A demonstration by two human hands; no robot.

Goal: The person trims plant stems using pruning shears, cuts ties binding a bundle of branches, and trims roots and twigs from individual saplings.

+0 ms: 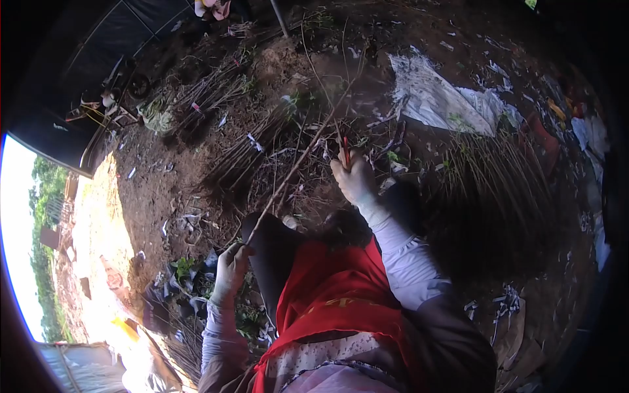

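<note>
My left hand [232, 263], in a pale glove, is closed on the lower end of a long thin branch [294, 168]. The branch slants up and right across my view and forks near its top. In my right hand [354, 175], also gloved, is a red-handled tool [346, 152], held upright close to the branch's upper part. The tool's tip is too small to make out against the twigs. A red apron [334, 288] covers my lap between the two arms.
Bundles of cut stems [213, 92] lie at the upper left, and another bundle [488, 170] lies at the right below a white sheet [439, 92]. A pole [280, 18] stands at the top. Green leaves [185, 266] lie beside my left hand.
</note>
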